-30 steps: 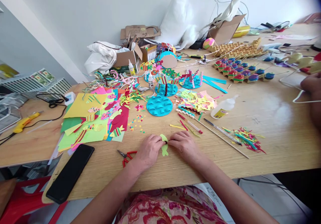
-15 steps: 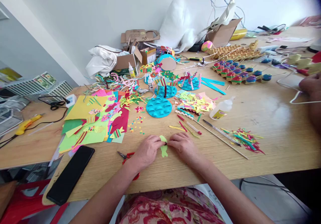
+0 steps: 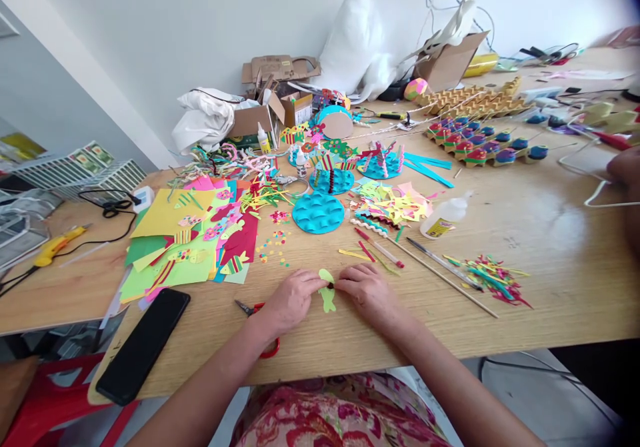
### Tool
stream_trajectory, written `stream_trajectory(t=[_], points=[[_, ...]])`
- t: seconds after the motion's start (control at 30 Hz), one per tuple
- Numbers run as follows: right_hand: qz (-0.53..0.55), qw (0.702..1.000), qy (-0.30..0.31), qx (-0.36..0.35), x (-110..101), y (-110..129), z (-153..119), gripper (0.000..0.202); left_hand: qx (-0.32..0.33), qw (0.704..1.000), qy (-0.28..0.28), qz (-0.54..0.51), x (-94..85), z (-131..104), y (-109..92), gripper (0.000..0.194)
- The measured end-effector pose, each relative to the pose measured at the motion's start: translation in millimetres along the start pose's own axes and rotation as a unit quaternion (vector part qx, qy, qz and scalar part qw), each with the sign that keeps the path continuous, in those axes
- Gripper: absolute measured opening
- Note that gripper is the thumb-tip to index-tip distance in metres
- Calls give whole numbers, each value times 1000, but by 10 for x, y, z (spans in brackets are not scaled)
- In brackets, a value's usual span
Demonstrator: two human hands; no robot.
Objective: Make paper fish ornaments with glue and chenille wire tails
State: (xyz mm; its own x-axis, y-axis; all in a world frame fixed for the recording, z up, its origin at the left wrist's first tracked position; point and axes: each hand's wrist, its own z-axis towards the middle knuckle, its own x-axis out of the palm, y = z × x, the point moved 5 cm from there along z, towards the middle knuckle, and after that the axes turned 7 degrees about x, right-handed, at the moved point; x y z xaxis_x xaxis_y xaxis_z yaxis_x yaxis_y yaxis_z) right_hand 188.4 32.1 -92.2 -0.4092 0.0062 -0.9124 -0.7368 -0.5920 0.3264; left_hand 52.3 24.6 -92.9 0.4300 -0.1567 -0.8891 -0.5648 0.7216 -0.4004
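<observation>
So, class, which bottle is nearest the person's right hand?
The large bottle, just right of the yellow paper scraps; both smaller bottles stand farther back, to its left.

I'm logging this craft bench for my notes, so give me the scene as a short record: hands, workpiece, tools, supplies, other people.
Left hand: left hand, fingertips at a small dark piece; exact grip unclear
Right hand: right hand, fingertips at the same piece, opposite side
Workpiece: light-green paper fish, tail toward the wearer
Tools: red-handled scissors, partly hidden by the left forearm; glue bottle, tilted
Supplies: blue scalloped disc ahead; shredded paper strips to the right
Others: co-worker's hand, right edge
</observation>
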Motion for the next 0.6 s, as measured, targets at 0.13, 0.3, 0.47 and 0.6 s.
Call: stream_trajectory(t=[0.13, 0.3, 0.47, 0.6], points=[[-3, 1000, -5, 4, 2, -8, 6, 13, 4, 1000, 13, 1, -10, -5, -1, 43], [-1, 1000, -4, 3, 7, -14, 1, 12, -1, 1000, 23, 19, -7, 29, -47, 37], [0, 1000, -5, 0, 16, -22, -5, 13, -13, 999, 25, 29, 12, 59, -62, 34], [-2, 1000, -2, 1, 6, -10, -1, 13, -20, 999, 24, 20, 5, 58, -49, 36]])
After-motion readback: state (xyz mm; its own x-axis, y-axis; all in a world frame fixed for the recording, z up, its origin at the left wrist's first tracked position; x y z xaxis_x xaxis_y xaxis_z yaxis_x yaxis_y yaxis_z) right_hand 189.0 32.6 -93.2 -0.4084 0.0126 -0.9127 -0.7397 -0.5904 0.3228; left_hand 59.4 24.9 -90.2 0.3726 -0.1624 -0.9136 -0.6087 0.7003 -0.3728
